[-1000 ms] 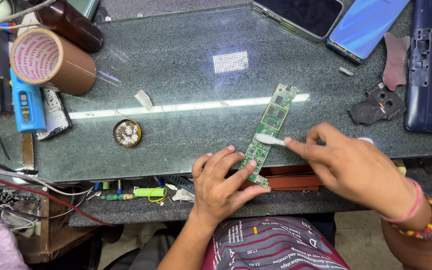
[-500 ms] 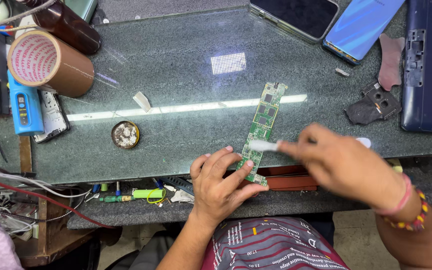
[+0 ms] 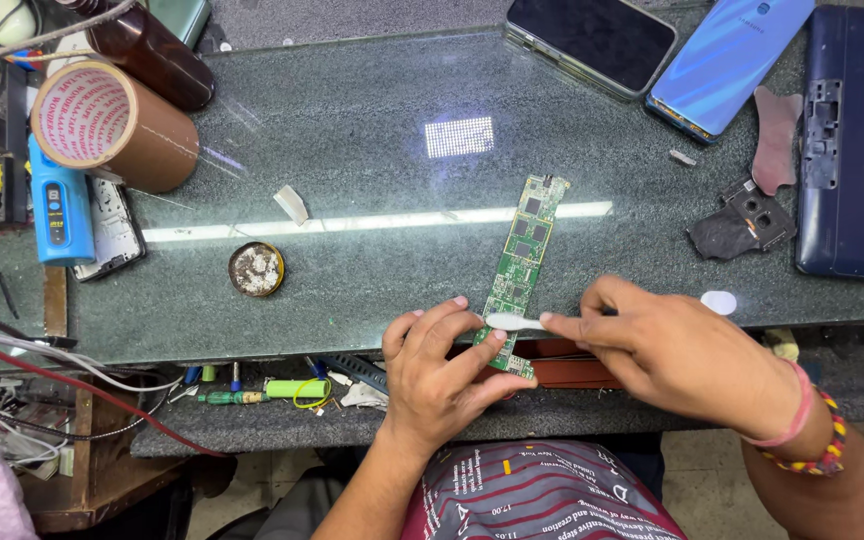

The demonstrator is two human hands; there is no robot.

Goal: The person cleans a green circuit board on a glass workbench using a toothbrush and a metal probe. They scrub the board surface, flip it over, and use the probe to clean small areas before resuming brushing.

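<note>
Worktop: dark glass slab with a ceiling light's glare; cluttered bench below its near edge.

Change: the brush head has travelled down the circuit board toward its near end since a second ago; judged mid-scrub.

Board lies at the near edge, centre-right. Left hand pins its near end, fingers pressed flat. Right hand grip pinched shut on a white brush.

Tape roll far-left corner; two phones far-right edge; small tin.
</note>
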